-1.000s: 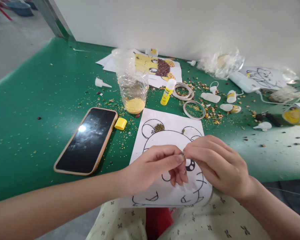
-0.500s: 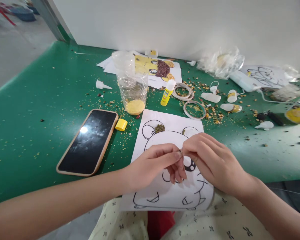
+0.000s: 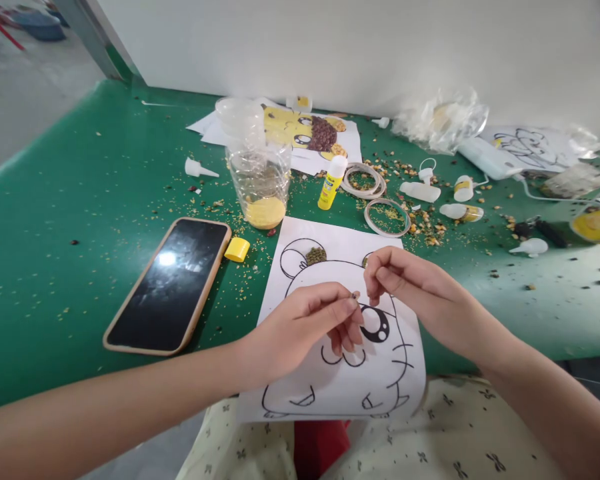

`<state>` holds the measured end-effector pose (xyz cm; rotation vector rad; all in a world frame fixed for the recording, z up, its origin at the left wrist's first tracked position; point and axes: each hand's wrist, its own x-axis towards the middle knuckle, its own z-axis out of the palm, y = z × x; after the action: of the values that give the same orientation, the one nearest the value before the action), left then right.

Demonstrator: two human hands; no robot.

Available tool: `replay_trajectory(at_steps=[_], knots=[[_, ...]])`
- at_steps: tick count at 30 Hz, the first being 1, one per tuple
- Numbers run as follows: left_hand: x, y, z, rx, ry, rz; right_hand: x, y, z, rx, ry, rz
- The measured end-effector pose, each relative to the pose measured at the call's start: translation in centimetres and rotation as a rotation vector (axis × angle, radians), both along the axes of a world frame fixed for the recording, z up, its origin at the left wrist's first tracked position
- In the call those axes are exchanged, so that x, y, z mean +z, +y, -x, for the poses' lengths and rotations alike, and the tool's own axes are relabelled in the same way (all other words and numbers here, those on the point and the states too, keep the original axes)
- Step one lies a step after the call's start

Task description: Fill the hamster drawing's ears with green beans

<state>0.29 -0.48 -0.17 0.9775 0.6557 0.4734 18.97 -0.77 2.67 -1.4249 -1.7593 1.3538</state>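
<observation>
Presently, the white paper sheet printed with a black-outlined cartoon animal (image 3: 347,390) lies on the green tabletop (image 3: 55,267), its near edge overhanging and its right margin curling. The left hand (image 3: 305,320) is above the sheet's middle, thumb and forefinger pinched on a tiny dark, seed-like piece (image 3: 355,295). The right hand (image 3: 425,293) is over the sheet's upper right, just apart from the left, fingers curled and thumb near the forefinger; whether they grip anything cannot be told. A cluster of small olive-green beans (image 3: 316,256) sits in the ear at the sheet's upper left. Left of the sheet: a black-screened smartphone in a tan case (image 3: 167,287) and a yellow plastic cap (image 3: 237,250). Beyond the sheet's far edge: a clear plastic cup holding yellow grains (image 3: 265,212), a yellow, white-topped glue stick (image 3: 333,183) and pale tape rings (image 3: 365,195).
</observation>
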Motion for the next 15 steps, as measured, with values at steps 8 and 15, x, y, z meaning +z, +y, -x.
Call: replay_trajectory(at_steps=[8, 15], knots=[[0.05, 0.1, -0.05, 0.016, 0.018, -0.034, -0.04, 0.22, -0.3, -0.033, 0.115, 0.096], [0.02, -0.28, 0.23, 0.02, 0.095, -0.206, -0.05, 0.03, -0.15, -0.053, 0.007, 0.072]])
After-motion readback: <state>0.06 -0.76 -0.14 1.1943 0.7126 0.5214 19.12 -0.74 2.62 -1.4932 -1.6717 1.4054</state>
